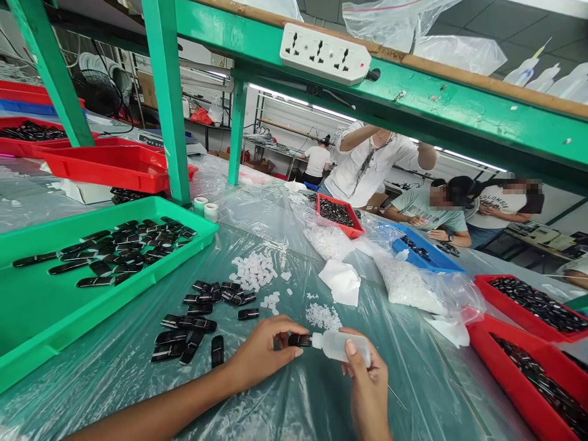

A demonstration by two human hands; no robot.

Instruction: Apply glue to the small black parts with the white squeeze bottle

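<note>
My left hand pinches a small black glossy piece between thumb and fingers. My right hand grips a small translucent squeeze bottle, whose white nozzle touches the end of the black piece. Both hands hover low over the plastic-covered table. Just left of my left hand lie several loose black pieces in rough rows. Small white plastic bits are scattered beyond them.
A green tray with several black pieces sits at left. Red trays of black pieces stand at right, another red tray at back left. Bags of white parts, a white cloth, a blue tray. Green shelf frame overhead with a power strip. Other people work across the table.
</note>
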